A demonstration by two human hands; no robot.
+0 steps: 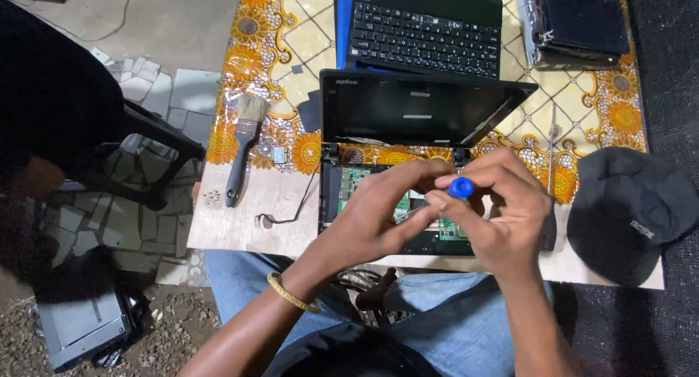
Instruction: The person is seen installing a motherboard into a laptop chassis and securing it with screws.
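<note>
An opened small laptop (422,111) lies on the table edge with its base cover off, and a green circuit board (354,182) shows inside. My right hand (502,217) grips a screwdriver by its blue handle cap (459,187), held upright over the board. My left hand (382,213) reaches across and its fingers pinch the screwdriver's thin shaft just below the right hand. The screwdriver tip is hidden behind my fingers. A yellow bangle (291,295) sits on my left wrist.
A paintbrush with a dark handle (240,155) lies left of the laptop, with a small loose cable (280,218) beside it. A second black laptop (426,28) and a third device (575,20) lie at the back. A dark cap (630,213) rests at right.
</note>
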